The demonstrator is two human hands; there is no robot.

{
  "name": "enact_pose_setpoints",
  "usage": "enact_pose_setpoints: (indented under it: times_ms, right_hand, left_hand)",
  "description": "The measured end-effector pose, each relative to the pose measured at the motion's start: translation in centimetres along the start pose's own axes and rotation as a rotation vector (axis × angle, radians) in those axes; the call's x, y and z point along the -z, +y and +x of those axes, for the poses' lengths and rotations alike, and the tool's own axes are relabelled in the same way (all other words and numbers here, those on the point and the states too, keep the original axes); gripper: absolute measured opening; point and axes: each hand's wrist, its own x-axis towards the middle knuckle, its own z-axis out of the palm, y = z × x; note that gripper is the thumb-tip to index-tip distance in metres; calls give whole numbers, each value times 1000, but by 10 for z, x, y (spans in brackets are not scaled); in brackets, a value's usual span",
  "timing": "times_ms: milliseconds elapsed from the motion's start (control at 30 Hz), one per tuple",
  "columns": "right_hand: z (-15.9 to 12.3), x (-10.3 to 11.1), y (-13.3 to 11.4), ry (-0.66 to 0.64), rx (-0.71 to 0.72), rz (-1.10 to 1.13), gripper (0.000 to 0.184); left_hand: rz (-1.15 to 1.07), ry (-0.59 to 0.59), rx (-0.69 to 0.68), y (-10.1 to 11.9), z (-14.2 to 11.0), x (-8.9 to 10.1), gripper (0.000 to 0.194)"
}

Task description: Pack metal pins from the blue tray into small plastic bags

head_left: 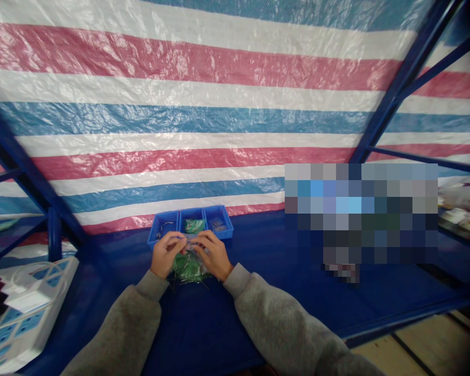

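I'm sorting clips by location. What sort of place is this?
Probably a makeshift workshop or small assembly station: a striped plastic tarp hangs on a blue metal frame, with a blue parts tray on the bench and a power strip beside it.

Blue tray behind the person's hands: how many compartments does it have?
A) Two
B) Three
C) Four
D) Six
B. The blue tray shows three compartments side by side, split by two dividers.
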Motion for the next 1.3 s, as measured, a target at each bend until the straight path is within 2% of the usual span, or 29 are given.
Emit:
enact_pose_setpoints:
  times_ms: [133, 300, 467, 600, 833, 933, 1000, 1133, 1300]
  right_hand:
    - [2, 0, 1, 80, -24, -16, 17]
    - [2, -2, 3, 76, -106, 66, 16]
    - [3, -2, 3, 113, -184, 175, 13]
    - [3, -1, 1, 147, -192, 199, 13]
    - [3, 2, -3, 70, -16, 93, 25]
    - [2, 0, -1, 77, -2, 39, 23]
    - [2, -2, 2, 105, -17, 15, 18]
    - [2, -3, 4, 131, -44, 10, 12]
    - [4, 0, 1, 107, -94, 130, 13]
  left_hand:
    - [72, -52, -39, 1, 0, 0, 26]
    - [266, -36, -197, 0, 0, 1, 20]
    - [161, -90, -71, -2, -1, -2, 23]
    - [111, -107, 21, 3, -1, -1, 23]
    - [-18, 33, 66, 3, 3, 2, 26]
    - [-85, 28, 83, 2, 2, 1, 35]
    - [-104, -13, 89, 2, 1, 0, 39]
    - [-97, -82, 64, 2, 1, -1, 30]
    - [104, -46, -89, -1, 3, 2, 22]
